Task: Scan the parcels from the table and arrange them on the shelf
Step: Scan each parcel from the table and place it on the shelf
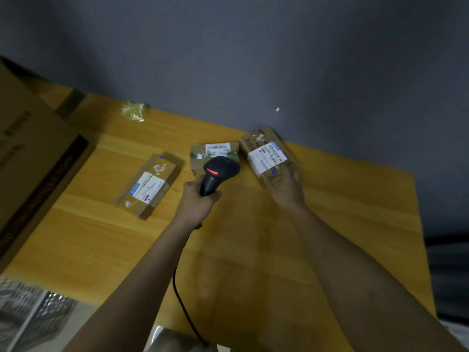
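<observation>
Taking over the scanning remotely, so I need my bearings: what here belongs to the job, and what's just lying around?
Job:
scanner in left hand
right parcel in right hand
middle parcel
left parcel
table

Lying about:
big carton
green scrap
silver bags

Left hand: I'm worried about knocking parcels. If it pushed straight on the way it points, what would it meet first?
Probably the middle parcel. The left hand grips the scanner, whose head already overlaps that parcel in the picture, so depth is unclear. The right hand holds another parcel off to the side.
</observation>
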A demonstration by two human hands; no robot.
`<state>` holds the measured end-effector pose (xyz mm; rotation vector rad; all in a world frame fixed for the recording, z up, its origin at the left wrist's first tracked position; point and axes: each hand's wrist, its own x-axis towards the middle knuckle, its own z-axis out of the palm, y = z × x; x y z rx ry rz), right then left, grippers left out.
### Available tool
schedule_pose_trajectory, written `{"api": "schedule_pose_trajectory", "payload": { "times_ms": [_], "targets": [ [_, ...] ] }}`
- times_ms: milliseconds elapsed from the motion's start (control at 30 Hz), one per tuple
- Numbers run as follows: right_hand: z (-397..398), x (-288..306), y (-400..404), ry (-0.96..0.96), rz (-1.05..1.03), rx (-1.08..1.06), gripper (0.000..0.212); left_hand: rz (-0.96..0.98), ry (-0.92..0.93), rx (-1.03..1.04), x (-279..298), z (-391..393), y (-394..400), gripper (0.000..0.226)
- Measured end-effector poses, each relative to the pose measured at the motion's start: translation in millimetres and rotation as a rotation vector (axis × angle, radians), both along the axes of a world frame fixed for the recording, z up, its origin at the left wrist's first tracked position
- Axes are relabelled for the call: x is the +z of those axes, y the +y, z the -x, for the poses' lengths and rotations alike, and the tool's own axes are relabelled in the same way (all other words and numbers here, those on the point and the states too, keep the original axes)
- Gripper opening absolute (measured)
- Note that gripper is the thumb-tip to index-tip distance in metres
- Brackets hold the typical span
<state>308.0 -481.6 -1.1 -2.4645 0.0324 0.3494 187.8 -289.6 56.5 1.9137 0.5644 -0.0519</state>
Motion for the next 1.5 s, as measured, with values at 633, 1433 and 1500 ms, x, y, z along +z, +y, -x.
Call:
{"api": "schedule_pose_trajectory", "payload": {
  "times_ms": [633, 1433, 1500],
  "targets": [
    [-22, -38, -19, 0.049, -0.520, -0.419, 0.103, 0.029, 0.055, -0.040, -20, -6, -4, 0.020],
    [17, 6, -57, -0.056, -0.328, -0.179, 0.063, 0.038, 0.061, -0.282, -17, 43, -40, 0.032],
    [17, 5, -58, -0.057, -0.332, -0.182, 0.064, 0.032, 0.066, -0.291, -16, 42, -40, 0.033]
  ]
}}
